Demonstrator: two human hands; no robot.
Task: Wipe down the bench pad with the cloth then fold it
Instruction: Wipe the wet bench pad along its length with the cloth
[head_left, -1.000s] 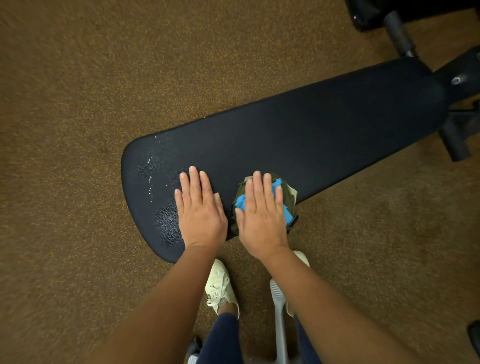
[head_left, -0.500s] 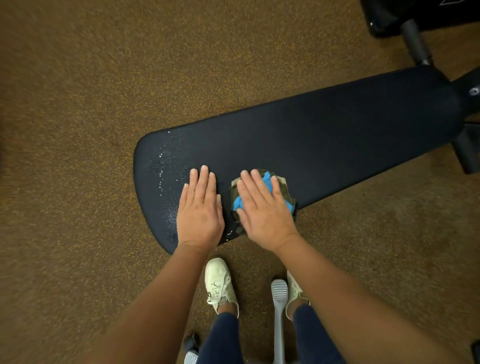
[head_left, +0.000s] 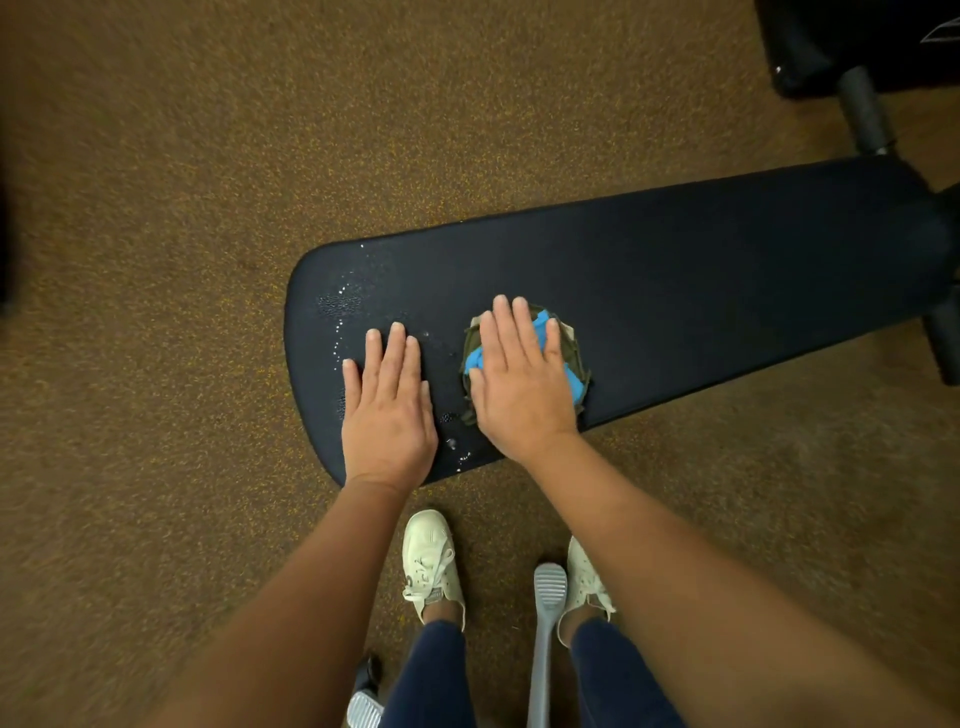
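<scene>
Our right hand lies flat on the bunched cloth, fingers spread, not clamped; the left hand rests flat and empty beside it; the wet droplets lie leftward along the bench pad, nearer the left hand.

bench pad right stretch bare | near end — left hand, cloth block

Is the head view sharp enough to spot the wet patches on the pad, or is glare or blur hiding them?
Head view: droplets glint clearly on the bench pad near its rounded end, left of the cloth under the right hand; the left hand lies flat beside it. No strong glare; warm, dim light; carpet edges smear slightly; wide-angle bending at the corners.
</scene>
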